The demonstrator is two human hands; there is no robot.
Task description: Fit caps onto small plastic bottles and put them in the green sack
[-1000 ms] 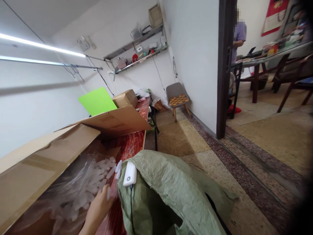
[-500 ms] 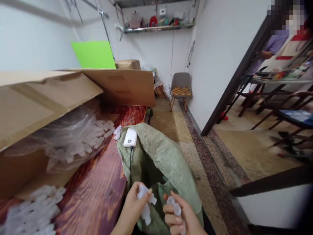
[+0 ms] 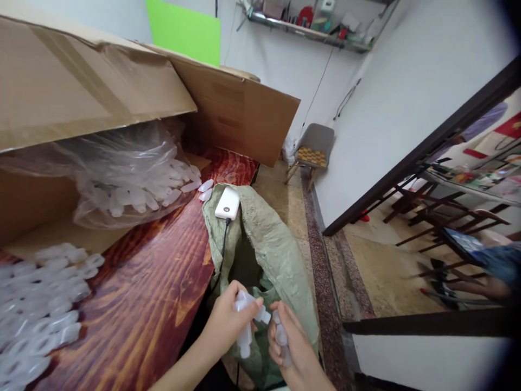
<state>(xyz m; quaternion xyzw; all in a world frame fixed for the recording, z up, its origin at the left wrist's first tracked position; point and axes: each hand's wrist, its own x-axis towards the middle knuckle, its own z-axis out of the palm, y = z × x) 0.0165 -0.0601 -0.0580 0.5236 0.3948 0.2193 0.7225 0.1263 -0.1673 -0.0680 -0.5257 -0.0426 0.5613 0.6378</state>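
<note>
My left hand [image 3: 226, 326] is closed round a bunch of small white plastic bottles [image 3: 247, 317], held over the open mouth of a green woven sack [image 3: 268, 250]. Close beside it, my right hand [image 3: 293, 347] is closed on more small white bottles [image 3: 280, 336]. Both hands hang just off the edge of the red-brown wooden table [image 3: 158, 293]. A white power bank [image 3: 228, 203] with a black cable lies on the sack's rim.
A big cardboard box [image 3: 81, 87] lies open on its side on the table, a clear bag of white bottles [image 3: 134, 179] spilling out. More loose bottles [image 3: 40, 304] lie at the left. A grey chair [image 3: 312, 149] stands by the far wall; a doorway [image 3: 411, 163] opens right.
My left hand left the bottles in the box and came down over the sack with a bunch of them. My right hand came into view, also holding bottles. The view tipped downward.
</note>
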